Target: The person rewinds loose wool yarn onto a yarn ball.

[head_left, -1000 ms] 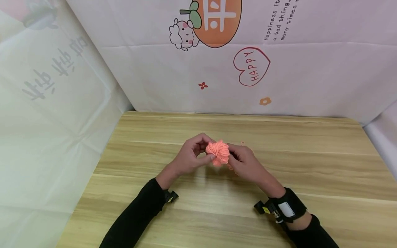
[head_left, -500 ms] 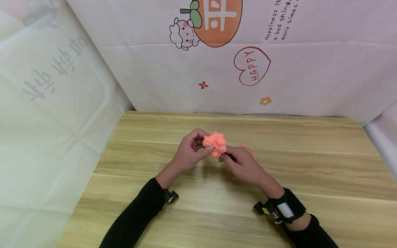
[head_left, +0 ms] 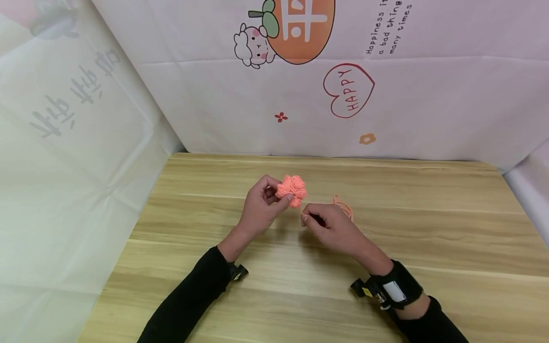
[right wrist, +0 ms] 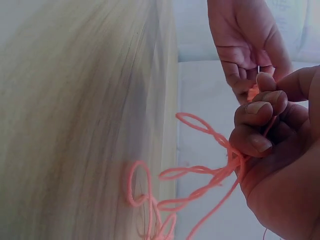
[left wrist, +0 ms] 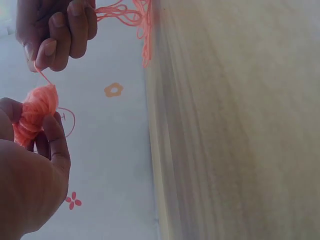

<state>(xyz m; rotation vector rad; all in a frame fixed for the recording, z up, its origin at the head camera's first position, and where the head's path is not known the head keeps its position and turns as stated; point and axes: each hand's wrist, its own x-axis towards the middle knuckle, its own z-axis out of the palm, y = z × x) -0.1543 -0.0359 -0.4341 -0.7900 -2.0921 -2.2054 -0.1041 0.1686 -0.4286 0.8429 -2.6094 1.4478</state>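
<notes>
In the head view a small bundle of coral yarn [head_left: 292, 190], wound tight round its middle, is held above the table between the thumb and fingers of my left hand [head_left: 259, 209]. My right hand [head_left: 332, 226] is to the right of it and pinches a strand of the same yarn. That strand [left wrist: 45, 76] runs short and straight from the bundle to the right fingertips in the left wrist view. Loose loops of yarn [right wrist: 200, 182] hang out of the right palm in the right wrist view. Most of the bundle is hidden there behind the fingers.
The wooden table [head_left: 274, 295] lies under both hands. A white printed cloth [head_left: 214, 109] rises behind its back edge, and another cloth [head_left: 86, 190] hangs along the left side. Camera straps [head_left: 396, 288] sit on the wrists.
My left hand has carried the yarn bundle up and left. The right hand has come away from the bundle, drawing a strand out between them.
</notes>
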